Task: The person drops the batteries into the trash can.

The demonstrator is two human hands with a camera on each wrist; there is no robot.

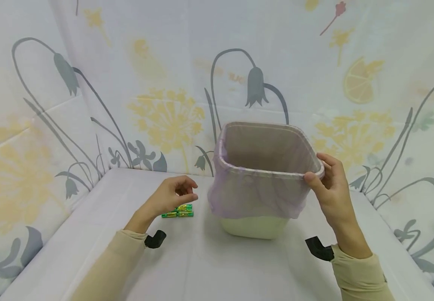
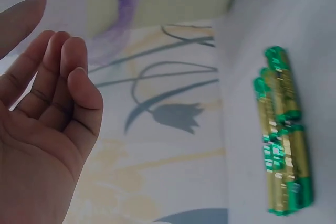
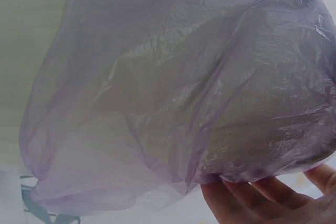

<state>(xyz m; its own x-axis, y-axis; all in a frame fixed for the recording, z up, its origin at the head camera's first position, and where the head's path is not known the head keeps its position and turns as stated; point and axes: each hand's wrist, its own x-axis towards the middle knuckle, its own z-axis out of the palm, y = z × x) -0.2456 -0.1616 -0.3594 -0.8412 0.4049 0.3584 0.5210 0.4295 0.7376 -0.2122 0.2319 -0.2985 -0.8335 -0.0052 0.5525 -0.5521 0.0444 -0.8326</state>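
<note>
1. Bin (image 1: 254,228): pale green, on the table (image 1: 190,271), right of centre in the head view, mouth facing up. Can't tell whether its base sits fully flat.
2. Bag (image 1: 258,194): thin, translucent purple, lines the bin and folds over the rim. Outer part hangs down the wall in loose wrinkles, its lower edge uneven; bare green wall shows below it.
3. Right hand (image 1: 333,188): grips the near right corner of the rim, over the bag. Thumb on the near side, fingers round the right side. Right wrist view has the fingertips against the bag's edge.
4. Left hand (image 1: 171,194): holds nothing. Fingers loosely bent, thumb apart from them. It's left of the bin, clear of the bag in the head view, above the table.
5. Cylinders (image 1: 184,213): green and gold, shiny, lying together on the table just beyond and partly behind the left hand in the head view. Left wrist view shows them in two groups, end to end; exact count is hard to read.
6. Both sleeves (image 1: 107,267) are beige, each with a black bracket (image 1: 156,239) at the cuff.
7. Table cover is plain white. Curtain (image 1: 171,50) behind and at both sides is white with grey and yellow flower prints, plus a citrus slice upper right.
</note>
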